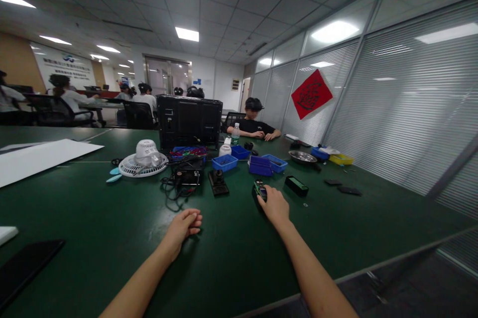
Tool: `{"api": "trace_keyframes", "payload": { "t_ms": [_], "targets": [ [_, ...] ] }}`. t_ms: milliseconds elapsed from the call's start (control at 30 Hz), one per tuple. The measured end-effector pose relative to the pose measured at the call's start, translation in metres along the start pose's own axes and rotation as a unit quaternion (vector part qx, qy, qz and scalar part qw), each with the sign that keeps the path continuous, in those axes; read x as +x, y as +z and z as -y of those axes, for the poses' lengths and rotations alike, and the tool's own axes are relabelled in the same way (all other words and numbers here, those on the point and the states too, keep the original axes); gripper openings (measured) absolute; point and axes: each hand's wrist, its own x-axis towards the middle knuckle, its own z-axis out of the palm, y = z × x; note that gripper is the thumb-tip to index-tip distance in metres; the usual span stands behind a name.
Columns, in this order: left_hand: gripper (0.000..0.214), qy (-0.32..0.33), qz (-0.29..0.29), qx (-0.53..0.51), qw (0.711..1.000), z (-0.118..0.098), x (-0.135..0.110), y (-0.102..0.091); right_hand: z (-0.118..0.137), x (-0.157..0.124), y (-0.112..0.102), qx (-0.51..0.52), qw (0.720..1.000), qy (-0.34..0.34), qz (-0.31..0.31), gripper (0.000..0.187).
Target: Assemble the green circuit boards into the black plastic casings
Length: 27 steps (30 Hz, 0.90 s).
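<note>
My right hand reaches over the green table, its fingers closed around a small black case with a green circuit board. Part of that case is hidden under my fingers. My left hand rests near the table's middle, fingers curled in with the thumb against them, and I see nothing in it. To the right of my right hand lies a black case with a green panel. Between and beyond my hands stands a small black stand-like device. A small pale ring lies on the table to the right.
Blue bins, a metal bowl and a yellow tray stand farther back. Left of them are a black power box with tangled cables, a white fan and a monitor. Across the table sits a person.
</note>
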Motion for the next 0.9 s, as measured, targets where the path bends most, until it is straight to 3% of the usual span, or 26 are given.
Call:
{"api": "trace_keyframes", "payload": {
  "t_ms": [367, 900],
  "targets": [
    [0.008, -0.010, -0.006, 0.006, 1.000, -0.004, -0.004, 0.003, 0.003, -0.010, 0.003, -0.030, 0.999, -0.016, -0.030, 0.049],
    [0.010, 0.002, -0.005, 0.004, 1.000, -0.004, -0.006, 0.002, 0.004, -0.012, -0.003, 0.032, 0.999, 0.027, -0.022, 0.044]
  ]
}}
